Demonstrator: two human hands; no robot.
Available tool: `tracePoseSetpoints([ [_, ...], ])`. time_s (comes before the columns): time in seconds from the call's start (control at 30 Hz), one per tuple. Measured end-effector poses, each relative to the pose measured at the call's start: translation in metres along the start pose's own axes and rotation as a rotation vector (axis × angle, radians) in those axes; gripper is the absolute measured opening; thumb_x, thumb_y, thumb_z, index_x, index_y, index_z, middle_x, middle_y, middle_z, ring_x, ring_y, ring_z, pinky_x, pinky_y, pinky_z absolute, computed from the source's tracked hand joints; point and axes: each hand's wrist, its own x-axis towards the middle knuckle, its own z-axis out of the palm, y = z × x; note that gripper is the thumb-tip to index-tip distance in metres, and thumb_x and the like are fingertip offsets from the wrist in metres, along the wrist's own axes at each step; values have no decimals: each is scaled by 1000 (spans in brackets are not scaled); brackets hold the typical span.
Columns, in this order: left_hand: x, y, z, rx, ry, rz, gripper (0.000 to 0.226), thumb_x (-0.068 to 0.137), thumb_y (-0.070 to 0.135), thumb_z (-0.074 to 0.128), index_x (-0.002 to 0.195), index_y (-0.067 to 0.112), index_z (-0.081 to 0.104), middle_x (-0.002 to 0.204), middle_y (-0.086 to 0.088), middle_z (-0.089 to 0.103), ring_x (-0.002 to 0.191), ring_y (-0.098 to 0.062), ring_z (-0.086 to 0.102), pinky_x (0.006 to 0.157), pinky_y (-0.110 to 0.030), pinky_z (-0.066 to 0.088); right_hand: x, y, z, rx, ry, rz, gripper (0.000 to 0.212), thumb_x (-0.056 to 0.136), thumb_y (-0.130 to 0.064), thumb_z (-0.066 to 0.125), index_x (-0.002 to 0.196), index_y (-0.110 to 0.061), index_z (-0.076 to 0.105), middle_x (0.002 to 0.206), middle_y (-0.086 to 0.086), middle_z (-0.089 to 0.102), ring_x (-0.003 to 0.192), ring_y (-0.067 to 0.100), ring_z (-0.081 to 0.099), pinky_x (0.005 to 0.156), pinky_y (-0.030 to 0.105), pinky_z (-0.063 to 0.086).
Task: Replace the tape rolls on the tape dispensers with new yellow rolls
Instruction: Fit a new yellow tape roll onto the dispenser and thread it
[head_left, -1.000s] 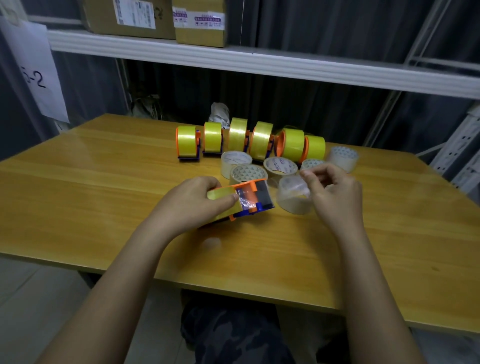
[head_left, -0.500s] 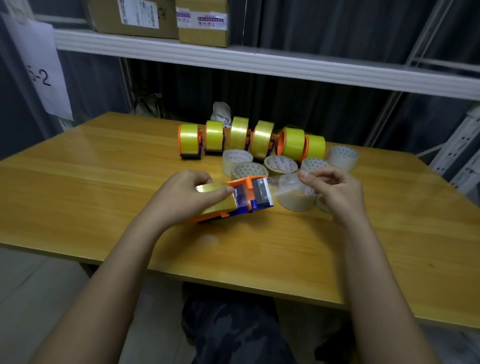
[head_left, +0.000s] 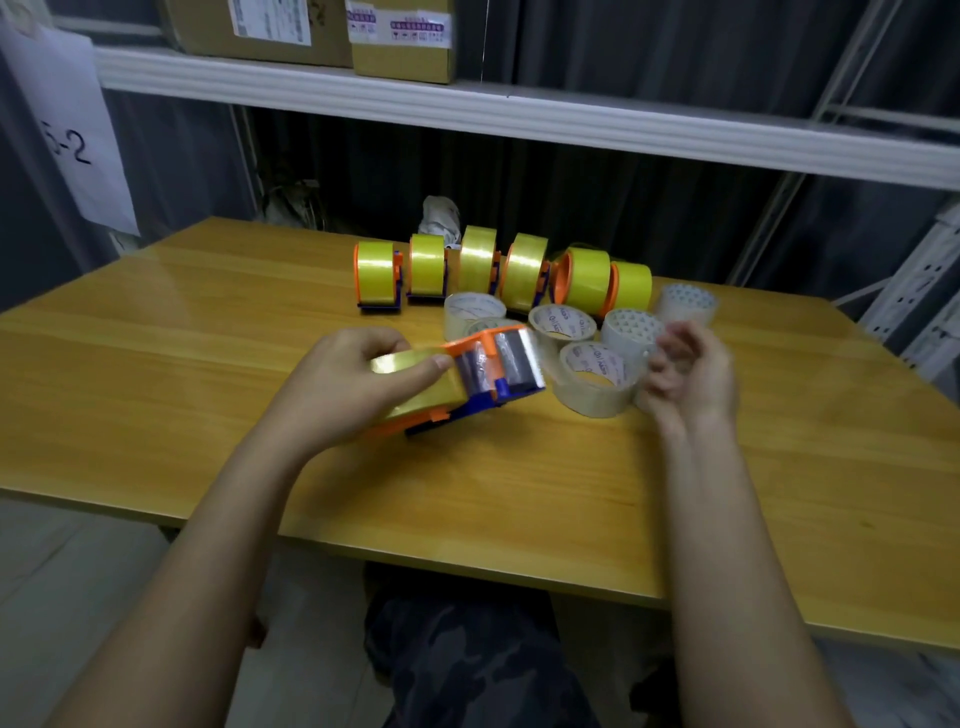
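Observation:
My left hand (head_left: 353, 389) grips an orange and blue tape dispenser (head_left: 493, 374) with a yellow roll (head_left: 415, 387) mounted in it, tilted just above the table, thumb on the roll. My right hand (head_left: 691, 369) is blurred, with loosely curled fingers that hold nothing. It hovers just right of a clear tape roll (head_left: 592, 387) lying flat on the table. Several more dispensers with yellow rolls (head_left: 477, 262) stand in a row behind.
Several other clear rolls (head_left: 561, 322) lie between the row and my hands on the wooden table (head_left: 208, 364). A white shelf (head_left: 519, 119) with cardboard boxes (head_left: 400, 36) hangs above the far edge. A paper sign (head_left: 72, 145) hangs at the left.
My right hand has let go of the clear roll, which now lies on the table, and has drawn slightly to the right. My left hand has lifted the dispenser a little away from me.

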Motion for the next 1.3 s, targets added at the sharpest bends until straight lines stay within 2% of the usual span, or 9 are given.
tracePoseSetpoints([
  [0.07,-1,-4,-8,-41,65,2,46,73,65,60,78,19,65,78,1,64,73,-17,61,60,-35,46,-3,-2,-1,-138,23,-172,10,94,-13,60,84,-14,60,74,0,56,52,6,47,39,14,33],
  [0.17,4,0,-5,-84,135,52,44,75,61,58,81,18,65,80,-1,65,74,-19,61,62,-38,49,-25,17,16,-508,-172,-409,9,92,-14,63,87,-21,68,82,-3,66,66,3,60,55,13,46],
  [0.27,10,6,5,-109,162,92,40,75,58,56,77,19,63,78,0,64,73,-18,61,61,-37,47,-41,29,31,-560,-325,-484,13,94,-15,60,93,-24,69,91,-4,69,81,4,63,68,14,51],
  [0.37,13,4,12,-137,171,111,34,78,54,59,76,20,61,78,2,63,73,-14,60,59,-31,45,-40,29,35,-434,-279,-356,16,96,-16,58,93,-25,70,89,-8,71,81,3,65,71,19,53],
  [0.5,19,-4,23,-182,227,74,32,86,42,64,80,10,64,75,2,62,64,-2,56,52,-16,40,-27,31,33,-277,-253,-213,14,96,-15,57,99,-14,71,93,1,72,87,10,64,72,24,50],
  [0.8,14,-11,38,-264,257,26,26,85,38,65,70,18,59,67,7,59,56,6,55,45,-9,37,-21,24,35,-544,-267,-376,19,97,-22,56,106,-15,71,103,0,72,101,13,65,84,25,54],
  [1.03,16,-11,43,-224,236,59,30,84,39,66,68,16,58,64,7,56,56,3,52,45,-11,35,-24,17,41,-524,-364,-153,30,98,-29,53,105,-7,73,95,3,74,82,3,67,64,12,52],
  [1.13,16,-11,43,-234,234,64,34,83,45,67,70,15,60,66,6,58,59,3,53,46,-12,36,-26,14,41,-486,-364,-119,29,97,-29,55,104,-8,73,95,3,74,82,4,68,64,13,51],
  [1.3,12,-6,44,-223,236,55,28,84,39,66,68,17,58,64,7,57,57,5,53,45,-9,35,-28,9,38,-498,-369,-81,28,96,-28,57,105,-6,73,94,3,74,80,4,68,63,14,51],
])
